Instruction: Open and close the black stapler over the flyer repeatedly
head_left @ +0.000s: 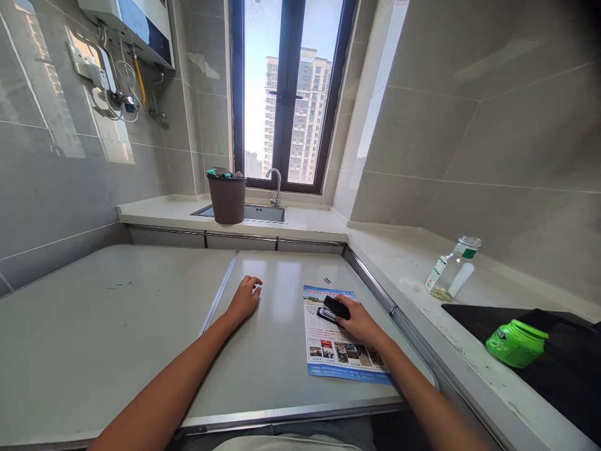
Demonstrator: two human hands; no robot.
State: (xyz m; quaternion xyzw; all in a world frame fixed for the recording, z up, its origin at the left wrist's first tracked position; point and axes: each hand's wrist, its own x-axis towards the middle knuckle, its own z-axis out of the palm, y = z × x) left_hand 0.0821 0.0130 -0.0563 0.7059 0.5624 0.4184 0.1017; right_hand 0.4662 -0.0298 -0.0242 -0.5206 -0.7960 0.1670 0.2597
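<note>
My right hand [359, 322] is closed around a black stapler [336, 307], its jaws pointing left. Beneath it lies a printed flyer [323, 335] with blue borders and small photos, flat on the light tabletop. Just beyond the flyer's top edge are two small strips [327, 280], which look like staples. My left hand [246, 297] rests on the tabletop to the left of the flyer, near the metal seam [220, 291]. Its fingers are loosely bent and apart, with nothing in them.
On the right counter [399, 250] stand a glass jar [453, 269] and a green tub [516, 343], the tub tilted on black material [554, 376]. A brown bin [227, 199] sits by the sink [265, 213] and faucet [277, 188], below the window.
</note>
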